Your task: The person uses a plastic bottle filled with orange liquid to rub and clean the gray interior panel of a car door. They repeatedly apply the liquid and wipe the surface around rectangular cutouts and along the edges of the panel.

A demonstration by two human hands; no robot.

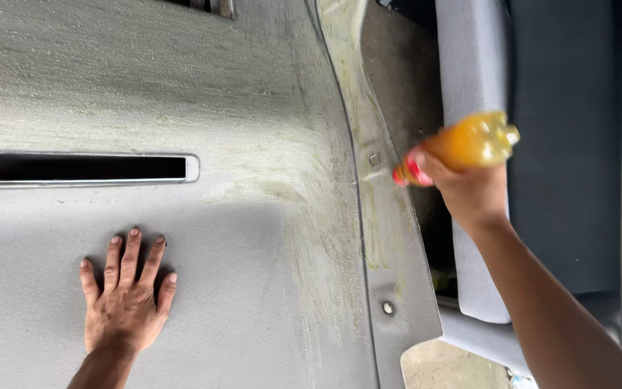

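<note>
My left hand (125, 295) lies flat with fingers spread on a grey fabric-covered panel (253, 288), just below a long dark slot with a pale rim (80, 168). My right hand (469, 191) grips a plastic bottle of orange liquid with a red cap (469, 144), held sideways with the cap end toward the panel's right edge. The upper part of the panel around the slot is smeared with yellowish-green residue (253, 151).
A grey trim strip with two small fasteners (386, 308) runs down the panel's right edge. Beyond it sit grey and dark blue upholstered seat parts (556, 144). A bit of pale ground (448, 364) shows at the bottom.
</note>
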